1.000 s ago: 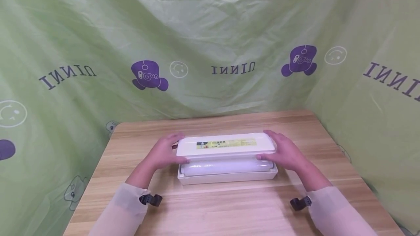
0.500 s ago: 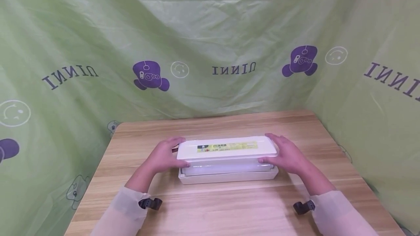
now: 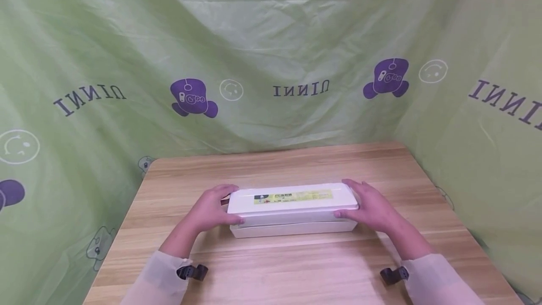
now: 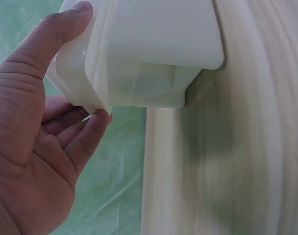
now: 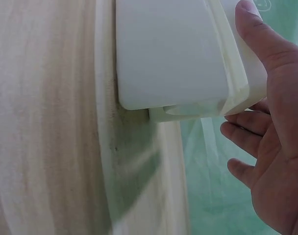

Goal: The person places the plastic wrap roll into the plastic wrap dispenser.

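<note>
A long white cling film box lies on the table, its white lid [image 3: 292, 215] down over the base [image 3: 292, 230]. A yellow label [image 3: 294, 196] runs along the lid's top. My left hand [image 3: 209, 210] holds the lid's left end, thumb on the front face and fingers behind. At the opposite end my right hand [image 3: 373, 208] grips the lid the same way. In the left wrist view, a fingertip touches the lid's lower edge beside the base [image 4: 163, 34]. The right wrist view shows the thumb against the lid [image 5: 249, 63]. The film roll is hidden inside.
The box stands mid-table on a wood-grain tabletop [image 3: 271, 276]. Behind it and to both sides hangs a green printed curtain [image 3: 262, 121]. A small dark reddish piece [image 3: 225, 201] shows by the left fingers. Each wrist carries a black camera.
Both hands have lowered the lid toward the base and forward. The clear film roll, visible in front earlier, is now covered. The base has stayed in place.
</note>
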Action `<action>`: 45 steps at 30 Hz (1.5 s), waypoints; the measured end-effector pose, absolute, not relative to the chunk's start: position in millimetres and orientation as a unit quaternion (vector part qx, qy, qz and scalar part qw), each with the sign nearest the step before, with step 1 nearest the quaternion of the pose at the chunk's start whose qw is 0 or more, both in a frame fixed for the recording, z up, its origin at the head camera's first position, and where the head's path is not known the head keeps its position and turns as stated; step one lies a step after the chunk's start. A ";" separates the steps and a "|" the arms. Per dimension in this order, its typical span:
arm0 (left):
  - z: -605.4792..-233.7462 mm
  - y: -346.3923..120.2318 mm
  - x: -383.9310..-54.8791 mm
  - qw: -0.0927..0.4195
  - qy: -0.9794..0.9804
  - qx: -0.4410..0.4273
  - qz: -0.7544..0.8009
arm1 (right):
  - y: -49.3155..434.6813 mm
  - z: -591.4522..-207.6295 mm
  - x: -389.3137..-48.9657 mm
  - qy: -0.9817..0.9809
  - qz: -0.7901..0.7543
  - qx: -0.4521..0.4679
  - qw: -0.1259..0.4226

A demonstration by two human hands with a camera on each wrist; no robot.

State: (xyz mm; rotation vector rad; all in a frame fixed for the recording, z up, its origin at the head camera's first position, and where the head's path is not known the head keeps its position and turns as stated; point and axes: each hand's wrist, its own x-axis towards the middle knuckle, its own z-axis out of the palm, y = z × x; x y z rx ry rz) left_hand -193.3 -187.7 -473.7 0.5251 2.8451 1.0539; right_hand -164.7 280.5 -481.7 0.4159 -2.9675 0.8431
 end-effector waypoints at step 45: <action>-490.4 -188.5 -170.0 0.035 0.922 0.186 0.337 | 283.9 -494.0 -153.2 -0.942 0.282 0.182 0.024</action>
